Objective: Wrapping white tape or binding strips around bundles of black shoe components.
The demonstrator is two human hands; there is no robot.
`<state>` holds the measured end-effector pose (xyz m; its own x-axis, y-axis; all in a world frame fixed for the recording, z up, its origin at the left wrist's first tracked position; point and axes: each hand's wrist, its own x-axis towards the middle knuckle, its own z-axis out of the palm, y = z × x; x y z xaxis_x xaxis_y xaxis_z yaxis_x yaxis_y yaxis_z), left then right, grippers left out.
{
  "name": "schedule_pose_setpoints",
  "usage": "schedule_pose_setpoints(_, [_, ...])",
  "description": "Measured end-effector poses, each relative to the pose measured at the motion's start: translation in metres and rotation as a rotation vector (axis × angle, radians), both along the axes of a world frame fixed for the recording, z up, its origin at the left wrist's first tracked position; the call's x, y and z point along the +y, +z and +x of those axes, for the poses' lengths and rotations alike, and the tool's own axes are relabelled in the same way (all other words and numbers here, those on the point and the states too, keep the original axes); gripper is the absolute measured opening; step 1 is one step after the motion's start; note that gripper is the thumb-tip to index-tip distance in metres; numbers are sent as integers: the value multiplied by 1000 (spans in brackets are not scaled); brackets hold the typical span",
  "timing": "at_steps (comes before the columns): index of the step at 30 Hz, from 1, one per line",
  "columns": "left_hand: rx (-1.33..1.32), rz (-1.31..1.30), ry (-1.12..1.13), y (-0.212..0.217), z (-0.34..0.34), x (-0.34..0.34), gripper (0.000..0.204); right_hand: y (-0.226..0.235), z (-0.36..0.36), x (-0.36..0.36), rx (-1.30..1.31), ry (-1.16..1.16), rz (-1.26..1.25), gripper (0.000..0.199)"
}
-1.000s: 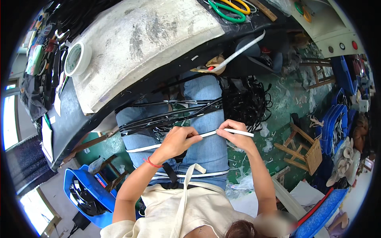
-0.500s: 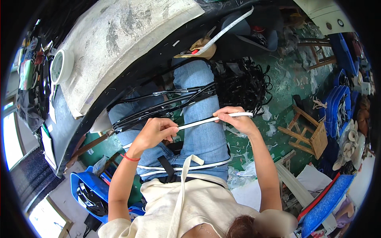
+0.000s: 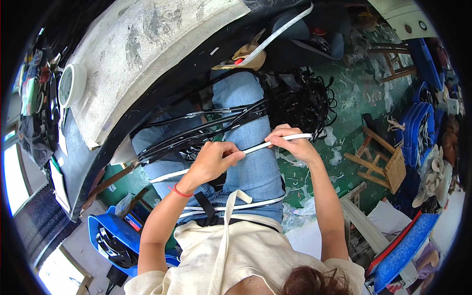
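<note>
A narrow white strip (image 3: 256, 147) is pinched in both of my hands above my jeans-covered thighs. My left hand (image 3: 214, 160), fingers closed, grips it near the middle of my lap. A short way to the right, my right hand (image 3: 291, 141) pinches it between thumb and fingers, and its end sticks out beyond them. A thin dark edge runs along the strip between the hands. White banding also crosses my left thigh. Farther up, a bundle of black strips (image 3: 196, 133) lies across both legs.
A worn pale worktop (image 3: 162, 44) with a white tape roll (image 3: 73, 85) rises at the upper left. Tangled black strips (image 3: 307, 105) lie on the green floor, right of my knee. A wooden stool (image 3: 381, 160) stands at right, a blue bin (image 3: 115, 236) at lower left.
My left hand has slid rightward and slightly up, closer to my right hand, shortening the strip between them. My right hand has hardly moved.
</note>
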<state>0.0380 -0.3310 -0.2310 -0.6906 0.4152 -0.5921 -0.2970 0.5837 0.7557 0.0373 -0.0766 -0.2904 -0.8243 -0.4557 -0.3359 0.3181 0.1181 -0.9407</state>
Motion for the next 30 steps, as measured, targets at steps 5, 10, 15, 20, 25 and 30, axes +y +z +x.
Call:
schedule_pose_setpoints(5, [-48,-11,15,-4,4,-20,26,-10,1,4,-46,-3,-77,19])
schedule_pose_setpoints(10, [-127,-36,90,10,9,-50,24,-7,2,2,-127,-5,-97,20])
schedule_pose_setpoints(15, [-109,-142,127,17,27,-103,25,-6,0,2,-142,8,-81,25])
schedule_pose_setpoints(20, [-38,-269,186,19,51,-161,23,-4,0,1,-159,10,-88,25])
schedule_pose_setpoints(25, [66,-427,262,17,79,-230,26,-11,0,2,-181,34,-128,27])
schedule_pose_setpoints(30, [75,-649,494,10,124,-320,29,-6,1,2,-194,11,-104,27])
